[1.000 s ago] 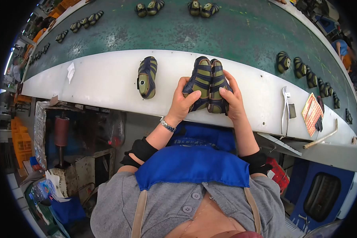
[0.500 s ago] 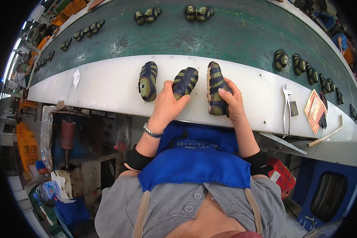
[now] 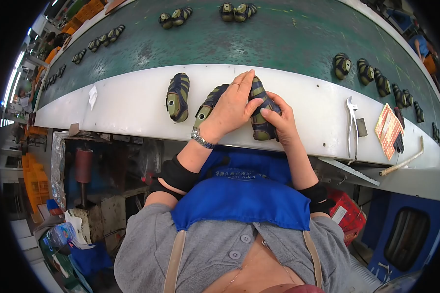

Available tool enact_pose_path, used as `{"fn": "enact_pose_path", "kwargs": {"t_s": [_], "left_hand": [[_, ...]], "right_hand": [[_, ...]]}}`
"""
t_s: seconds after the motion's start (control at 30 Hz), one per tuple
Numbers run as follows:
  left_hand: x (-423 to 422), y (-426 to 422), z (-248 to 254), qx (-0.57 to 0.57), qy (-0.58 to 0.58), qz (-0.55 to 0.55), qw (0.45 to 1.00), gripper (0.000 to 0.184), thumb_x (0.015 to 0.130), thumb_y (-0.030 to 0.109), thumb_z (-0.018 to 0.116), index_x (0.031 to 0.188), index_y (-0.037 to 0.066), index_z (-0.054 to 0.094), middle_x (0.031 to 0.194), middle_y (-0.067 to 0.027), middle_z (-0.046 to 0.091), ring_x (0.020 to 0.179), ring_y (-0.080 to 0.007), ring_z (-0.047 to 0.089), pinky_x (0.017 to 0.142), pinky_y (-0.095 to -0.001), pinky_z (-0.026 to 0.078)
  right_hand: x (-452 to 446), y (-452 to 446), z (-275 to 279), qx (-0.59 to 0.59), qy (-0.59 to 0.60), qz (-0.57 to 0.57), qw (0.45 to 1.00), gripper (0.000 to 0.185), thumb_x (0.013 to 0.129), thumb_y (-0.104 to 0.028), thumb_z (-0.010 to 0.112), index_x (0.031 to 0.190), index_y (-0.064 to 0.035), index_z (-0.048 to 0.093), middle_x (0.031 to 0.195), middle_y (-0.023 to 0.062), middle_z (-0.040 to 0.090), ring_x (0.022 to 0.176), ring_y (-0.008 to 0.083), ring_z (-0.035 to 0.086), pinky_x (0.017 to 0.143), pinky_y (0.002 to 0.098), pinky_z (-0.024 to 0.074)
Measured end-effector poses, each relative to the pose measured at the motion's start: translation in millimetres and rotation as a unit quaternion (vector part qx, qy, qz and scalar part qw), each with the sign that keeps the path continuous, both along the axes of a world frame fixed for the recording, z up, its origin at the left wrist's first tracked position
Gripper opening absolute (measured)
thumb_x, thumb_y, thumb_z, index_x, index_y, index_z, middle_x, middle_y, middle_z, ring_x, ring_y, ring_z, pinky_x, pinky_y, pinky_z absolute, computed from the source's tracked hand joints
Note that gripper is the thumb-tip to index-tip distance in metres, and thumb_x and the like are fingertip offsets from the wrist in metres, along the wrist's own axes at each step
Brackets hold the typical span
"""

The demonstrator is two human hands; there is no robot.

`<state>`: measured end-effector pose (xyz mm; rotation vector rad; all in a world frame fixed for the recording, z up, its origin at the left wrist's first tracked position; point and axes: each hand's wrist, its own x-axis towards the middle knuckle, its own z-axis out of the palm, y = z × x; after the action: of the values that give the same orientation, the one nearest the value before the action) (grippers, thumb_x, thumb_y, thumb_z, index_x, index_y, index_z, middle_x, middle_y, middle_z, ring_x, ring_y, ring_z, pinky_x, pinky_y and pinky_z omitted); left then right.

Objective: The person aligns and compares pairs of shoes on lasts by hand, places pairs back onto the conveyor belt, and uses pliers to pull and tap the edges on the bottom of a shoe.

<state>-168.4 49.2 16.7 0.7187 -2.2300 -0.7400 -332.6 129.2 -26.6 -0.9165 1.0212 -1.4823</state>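
Along the near edge of the white table (image 3: pixel 132 102), the right hand (image 3: pixel 284 122) is gripping a navy-and-green strapped shoe (image 3: pixel 263 130) while the outstretched left hand (image 3: pixel 230 108) is bracing its side, apparently a handling step needing steady support.

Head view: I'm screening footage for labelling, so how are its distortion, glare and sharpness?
Head view: wide-angle distortion bows the white worktop into an arc; corners go black. Head view: pale glare mottles the green surface; lamps at far left look blown out. Head view: the shoe in the right hand looks fairly crisp; far-left background is hard to make out.
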Motion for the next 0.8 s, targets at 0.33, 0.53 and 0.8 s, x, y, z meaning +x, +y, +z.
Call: {"fn": "enact_pose_path", "kwargs": {"t_s": [0.33,0.53,0.8], "left_hand": [[-5.3,-1.7,-13.0,-0.075,0.023,0.04,0.996,0.053,0.096,0.016,0.056,0.142,-0.005,0.038,0.132,-0.0263,0.049,0.119,-0.04,0.053,0.102,-0.0421,0.043],[27.8,5.8,9.5,-0.002,0.087,0.087,0.992,0.063,0.096,0.025,0.059,0.147,-0.003,0.035,0.141,-0.026,0.046,0.128,-0.0375,0.049,0.106,-0.0426,0.039],[80.7,6.6,-8.3,0.018,-0.208,0.185,0.96,0.059,0.083,0.028,0.072,0.123,-0.01,0.052,0.091,-0.0207,0.069,0.086,-0.0314,0.068,0.08,-0.0408,0.053]], "right_hand": [[0.2,0.0,2.5,0.003,-0.006,0.018,1.0,0.057,0.081,-0.015,0.073,0.13,0.0069,0.053,0.108,0.0107,0.065,0.094,0.0144,0.064,0.083,0.0297,0.0536],[-1.8,1.7,10.9,0.023,-0.049,0.042,0.998,0.058,0.082,-0.017,0.072,0.131,0.0063,0.052,0.108,0.0131,0.066,0.092,0.0175,0.067,0.083,0.0312,0.0554],[-3.5,-1.9,7.8,0.024,-0.09,0.055,0.994,0.066,0.081,-0.019,0.071,0.136,0.0064,0.047,0.113,0.0169,0.066,0.098,0.0227,0.068,0.088,0.0349,0.0555]]}}
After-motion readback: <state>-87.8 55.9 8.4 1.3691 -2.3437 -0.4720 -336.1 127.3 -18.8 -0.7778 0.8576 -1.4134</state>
